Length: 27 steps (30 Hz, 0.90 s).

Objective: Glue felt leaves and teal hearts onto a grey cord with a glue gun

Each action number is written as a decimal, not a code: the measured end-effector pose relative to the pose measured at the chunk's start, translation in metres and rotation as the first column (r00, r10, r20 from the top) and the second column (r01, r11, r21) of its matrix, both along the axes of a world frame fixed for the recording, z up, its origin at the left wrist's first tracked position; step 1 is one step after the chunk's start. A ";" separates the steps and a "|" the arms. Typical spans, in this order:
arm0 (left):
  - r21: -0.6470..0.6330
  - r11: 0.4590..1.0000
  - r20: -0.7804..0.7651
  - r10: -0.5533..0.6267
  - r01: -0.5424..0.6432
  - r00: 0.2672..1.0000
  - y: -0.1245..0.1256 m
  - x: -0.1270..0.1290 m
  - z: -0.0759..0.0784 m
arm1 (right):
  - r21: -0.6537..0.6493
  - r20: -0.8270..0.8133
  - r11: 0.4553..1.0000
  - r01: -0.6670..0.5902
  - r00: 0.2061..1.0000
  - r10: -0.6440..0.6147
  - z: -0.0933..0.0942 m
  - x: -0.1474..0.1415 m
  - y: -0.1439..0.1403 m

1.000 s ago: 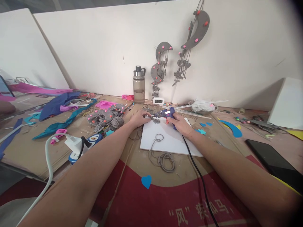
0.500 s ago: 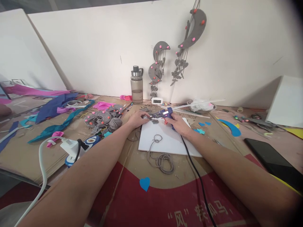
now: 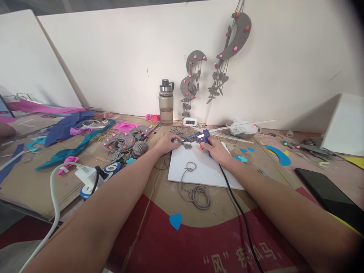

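In the head view, my right hand (image 3: 218, 151) is wrapped round the handle of a blue hot glue gun (image 3: 204, 137). The gun's front end points left, toward my left hand (image 3: 167, 144). Those left fingers are bent and pinched together at the far left corner of a white board (image 3: 209, 170); whatever sits between the fingertips is too small to make out. A small grey fuzzy piece (image 3: 187, 146) lies on the board just under the gun's tip. Grey cord (image 3: 200, 197) runs from the board into a loose coil on the cardboard.
A water bottle (image 3: 166, 104) and a small digital clock (image 3: 190, 121) stand at the back. Left are a grey yarn ball (image 3: 140, 149) and a power strip (image 3: 113, 168). A phone (image 3: 327, 191) lies right. The gun's black cable (image 3: 239, 208) trails toward me. A blue heart (image 3: 176, 220) lies in front.
The whole view has shifted slightly, so things sit a little farther right. Both hands and the glue gun keep nearly the same places over the board.
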State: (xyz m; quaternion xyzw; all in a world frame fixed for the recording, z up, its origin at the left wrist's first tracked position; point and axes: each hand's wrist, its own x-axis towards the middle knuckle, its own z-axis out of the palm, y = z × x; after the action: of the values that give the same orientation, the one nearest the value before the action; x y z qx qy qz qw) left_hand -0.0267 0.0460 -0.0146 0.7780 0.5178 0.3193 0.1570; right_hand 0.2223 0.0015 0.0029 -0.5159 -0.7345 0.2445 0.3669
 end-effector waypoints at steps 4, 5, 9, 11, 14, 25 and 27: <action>0.010 1.000 -0.038 0.008 -0.007 0.999 -0.001 0.000 0.001 | 0.008 -0.016 1.000 -0.003 1.000 0.003 0.000 0.000 0.000; 0.010 1.000 -0.039 0.010 -0.009 0.999 -0.001 0.000 0.001 | 0.007 -0.020 1.000 -0.009 1.000 0.009 -0.001 0.000 0.000; 0.008 1.000 -0.029 0.009 -0.009 1.000 -0.003 0.001 0.002 | 0.013 -0.005 1.000 -0.025 1.000 0.025 -0.003 0.000 0.002; 0.009 1.000 -0.026 0.011 -0.011 1.000 -0.004 0.001 0.002 | 0.022 0.005 0.999 -0.031 1.000 0.031 -0.004 0.000 0.003; 0.009 1.000 -0.026 0.007 -0.007 1.000 -0.004 0.001 0.003 | 0.023 0.000 0.999 -0.041 0.999 0.041 -0.005 0.000 0.004; 0.017 1.000 -0.033 0.012 -0.012 0.999 -0.004 0.002 0.003 | 0.009 0.025 0.999 -0.046 0.999 0.046 -0.002 0.000 0.001; 0.015 1.000 -0.035 0.015 -0.014 0.999 -0.005 0.002 0.004 | 0.023 0.023 0.999 -0.038 0.999 0.038 -0.001 0.000 0.001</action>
State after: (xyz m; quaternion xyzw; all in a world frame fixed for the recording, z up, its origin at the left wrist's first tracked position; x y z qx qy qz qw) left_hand -0.0248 0.0415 -0.0110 0.7808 0.5237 0.3106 0.1400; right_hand 0.2221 0.0021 0.0020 -0.5002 -0.7511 0.2369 0.3599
